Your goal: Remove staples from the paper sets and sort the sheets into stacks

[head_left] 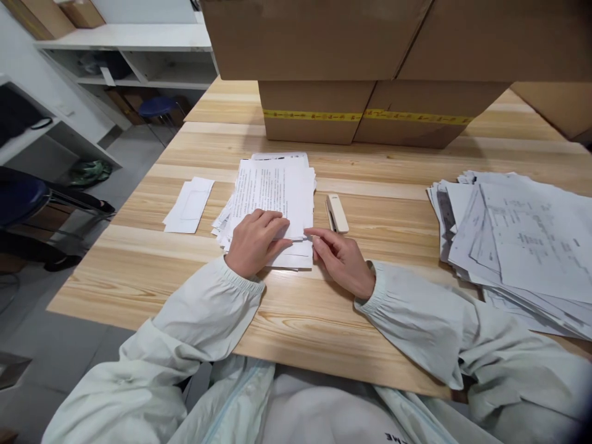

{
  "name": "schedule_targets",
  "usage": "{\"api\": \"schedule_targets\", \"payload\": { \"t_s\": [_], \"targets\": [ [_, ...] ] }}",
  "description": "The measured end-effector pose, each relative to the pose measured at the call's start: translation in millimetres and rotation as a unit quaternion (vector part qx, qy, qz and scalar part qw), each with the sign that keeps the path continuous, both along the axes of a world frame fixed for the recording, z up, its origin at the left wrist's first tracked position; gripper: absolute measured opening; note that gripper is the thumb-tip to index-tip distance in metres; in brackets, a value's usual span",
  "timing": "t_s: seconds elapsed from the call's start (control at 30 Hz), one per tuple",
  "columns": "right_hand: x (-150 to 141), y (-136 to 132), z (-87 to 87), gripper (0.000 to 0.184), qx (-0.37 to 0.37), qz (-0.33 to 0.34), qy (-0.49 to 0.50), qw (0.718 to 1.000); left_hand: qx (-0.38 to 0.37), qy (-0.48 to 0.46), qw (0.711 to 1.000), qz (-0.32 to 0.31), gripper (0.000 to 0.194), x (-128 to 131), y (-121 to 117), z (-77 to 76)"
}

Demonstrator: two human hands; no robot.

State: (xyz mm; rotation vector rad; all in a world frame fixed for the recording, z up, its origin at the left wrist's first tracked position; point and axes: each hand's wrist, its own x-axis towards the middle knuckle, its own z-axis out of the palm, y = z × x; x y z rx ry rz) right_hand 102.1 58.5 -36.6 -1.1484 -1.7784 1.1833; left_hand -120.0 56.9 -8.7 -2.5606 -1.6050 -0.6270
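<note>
A stack of printed sheets (272, 191) lies on the wooden table in front of me. My left hand (256, 240) rests on its lower left part, fingers bent on the top sheets and thumb along their near edge. At the lower right corner, my right hand (340, 256) pinches the edge of the sheets between thumb and forefinger. More white paper (296, 256) sticks out beneath the near edge. Just right of the stack, a cream stapler (337, 213) lies on the table, touched by neither hand.
Small white slips (189, 206) lie to the left. A large, uneven pile of papers (531, 240) covers the right side. Stacked cardboard boxes (319, 111) with yellow tape stand at the back. Beyond the table's left edge are a blue stool (160, 106) and white shelves (124, 38).
</note>
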Motion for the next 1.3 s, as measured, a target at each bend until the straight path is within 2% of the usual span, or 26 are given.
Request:
{"api": "schedule_targets", "payload": {
  "t_s": [0.13, 0.33, 0.5, 0.73, 0.87, 1.0, 1.07, 1.3],
  "targets": [
    [-3.7, 5.6, 0.7, 0.040, 0.007, -0.003, -0.041, 0.999, 0.000, -0.013, 1.000, 0.000, 0.028, 1.7, -1.6, -1.3],
    [-3.5, 5.9, 0.1, 0.041, -0.026, -0.005, -0.020, 0.999, 0.029, -0.021, 0.999, -0.016, 0.029, -1.9, -0.5, -4.4],
    [-2.7, 6.1, 2.0, 0.038, -0.006, 0.000, -0.036, 0.999, 0.034, -0.027, 0.999, -0.013, 0.028, -2.5, -2.0, -5.0],
    [-13.4, 20.4, 10.1, 0.035, -0.095, 0.002, 0.064, 0.993, 0.011, -0.027, 1.000, -0.003, 0.032, -0.3, -2.0, -4.6],
    [-20.2, 25.5, 9.3, 0.036, -0.129, -0.002, 0.083, 0.988, 0.012, -0.038, 0.999, 0.005, 0.037, -0.7, 0.3, -6.9],
    [-19.5, 23.0, 5.2, 0.036, -0.167, -0.007, 0.099, 0.981, 0.003, -0.060, 0.998, 0.006, 0.029, -2.7, 2.0, -10.1],
    [-18.9, 21.7, 3.8, 0.035, -0.175, -0.010, 0.107, 0.979, 0.007, -0.067, 0.998, 0.002, 0.027, -3.6, 2.4, -11.2],
    [-22.2, 20.6, 8.1, 0.031, -0.174, -0.032, 0.099, 0.979, 0.010, -0.063, 0.998, 0.012, 0.041, -1.6, 1.3, -11.0]
  ]
}}
